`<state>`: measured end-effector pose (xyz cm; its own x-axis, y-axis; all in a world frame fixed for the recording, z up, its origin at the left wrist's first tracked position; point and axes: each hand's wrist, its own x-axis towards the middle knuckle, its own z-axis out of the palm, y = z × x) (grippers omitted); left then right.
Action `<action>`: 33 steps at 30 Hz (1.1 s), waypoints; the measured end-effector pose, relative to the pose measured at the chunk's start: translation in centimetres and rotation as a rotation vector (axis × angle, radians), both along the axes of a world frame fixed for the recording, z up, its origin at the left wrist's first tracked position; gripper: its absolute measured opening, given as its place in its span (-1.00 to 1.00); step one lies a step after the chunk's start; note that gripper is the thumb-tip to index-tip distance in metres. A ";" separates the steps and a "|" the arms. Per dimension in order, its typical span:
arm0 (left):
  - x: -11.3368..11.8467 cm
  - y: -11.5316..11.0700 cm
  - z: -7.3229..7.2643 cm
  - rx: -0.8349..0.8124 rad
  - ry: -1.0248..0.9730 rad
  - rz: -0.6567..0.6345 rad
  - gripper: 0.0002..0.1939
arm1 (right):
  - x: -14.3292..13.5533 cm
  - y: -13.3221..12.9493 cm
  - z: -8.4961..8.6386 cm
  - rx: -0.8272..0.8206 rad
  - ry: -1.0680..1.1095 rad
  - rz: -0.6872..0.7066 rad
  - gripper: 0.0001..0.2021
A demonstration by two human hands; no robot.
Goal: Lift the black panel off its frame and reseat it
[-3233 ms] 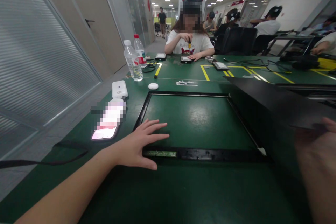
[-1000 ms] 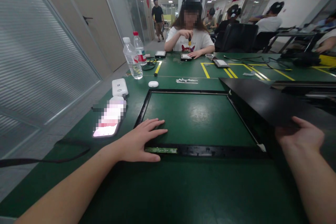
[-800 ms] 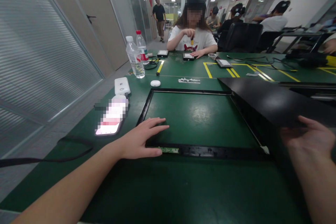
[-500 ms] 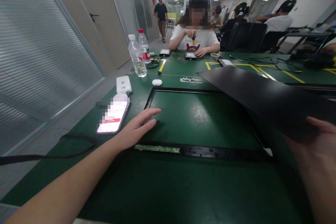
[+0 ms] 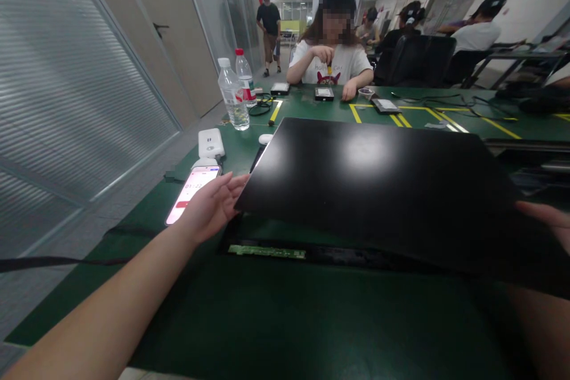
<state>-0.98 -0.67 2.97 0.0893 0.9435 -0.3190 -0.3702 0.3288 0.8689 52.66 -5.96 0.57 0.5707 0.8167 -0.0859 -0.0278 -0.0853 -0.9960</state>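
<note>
A thin glossy black panel (image 5: 378, 190) hangs tilted above a black frame (image 5: 356, 258) on the green table (image 5: 312, 320). My right hand (image 5: 550, 222) grips its right edge, thumb on top and the other fingers hidden beneath. At the panel's left edge is my left hand (image 5: 214, 205), palm toward it, with the fingertips partly behind the edge. A green circuit strip (image 5: 267, 252) lies along the frame's near side. Most of the frame is covered by the panel.
Left of the panel lie a lit phone (image 5: 191, 193) and a white power bank (image 5: 211, 143). Two bottles (image 5: 234, 98) stand behind them. Across the table, a person (image 5: 332, 62) works with a screwdriver over a small drive (image 5: 324, 94).
The black panel has swung left and flattened over the frame, hiding most of it. My left hand has turned palm inward and moved slightly left to the panel's edge.
</note>
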 end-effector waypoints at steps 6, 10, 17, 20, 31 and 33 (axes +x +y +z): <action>-0.3 -0.2 0.4 -0.026 -0.012 -0.077 -0.72 | -1.6 -0.4 0.9 -0.079 0.059 0.025 -0.79; -0.3 -0.2 0.1 0.020 0.094 -0.075 -0.60 | -2.9 0.1 1.1 -0.070 0.094 -0.092 -0.79; -1.4 0.5 0.6 0.157 0.128 0.046 -0.62 | -6.1 0.6 2.8 -0.381 0.346 0.113 -0.84; -1.4 0.2 1.5 0.212 0.138 0.133 -0.62 | -6.3 0.9 2.8 -0.356 0.385 0.191 -0.69; 0.0 -0.7 3.2 0.356 0.128 0.355 -0.54 | -6.8 1.4 2.2 -0.114 0.359 0.226 -0.41; 0.0 -0.7 3.0 0.353 0.132 0.340 -0.53 | -7.0 1.3 2.1 -0.122 0.337 0.232 -0.41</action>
